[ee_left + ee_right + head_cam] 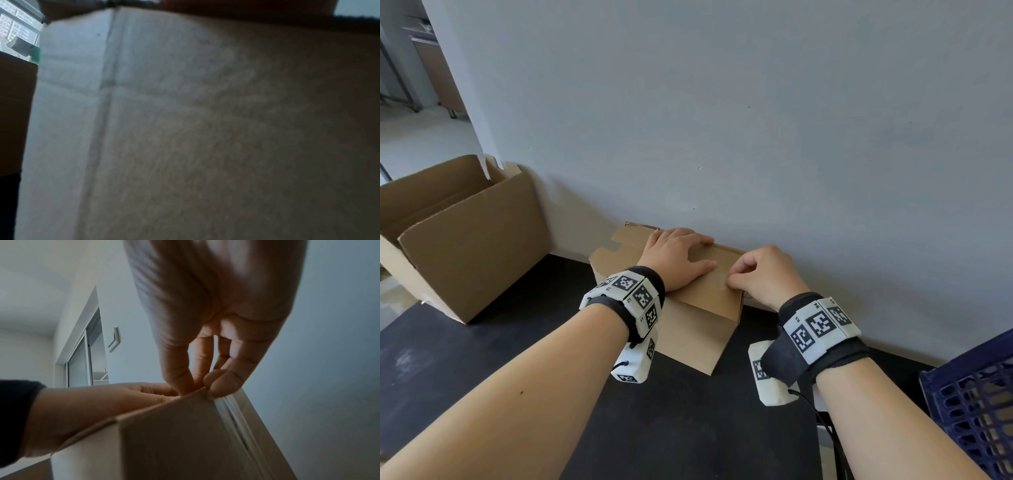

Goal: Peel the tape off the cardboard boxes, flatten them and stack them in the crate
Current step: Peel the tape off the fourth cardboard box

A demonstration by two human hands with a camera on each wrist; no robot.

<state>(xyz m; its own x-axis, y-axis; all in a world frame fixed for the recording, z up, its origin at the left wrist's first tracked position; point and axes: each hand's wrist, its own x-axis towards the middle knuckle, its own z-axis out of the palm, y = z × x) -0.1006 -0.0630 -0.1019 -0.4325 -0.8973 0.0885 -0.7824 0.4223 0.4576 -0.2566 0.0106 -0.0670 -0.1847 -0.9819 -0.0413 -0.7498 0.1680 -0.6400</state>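
**While tape gets picked, box is pinned**

Small box (698, 298) sits on dark surface (681, 428) by wall. Right hand (763, 274) pinches tape end at box's top edge; left hand (674, 257) lies flat on top, prob. to steady it. Crate (969, 394) waits at right.

A small cardboard box (698, 308) sits on the black bench (517, 359), at its far edge by the grey wall (756, 120). The left hand (674, 257) lies flat on the top of the box. The right hand (767, 277) pinches at the top near the box's right end. A big open box (465, 240) stands at the far left corner. A blue crate (972, 407) is at the right edge.
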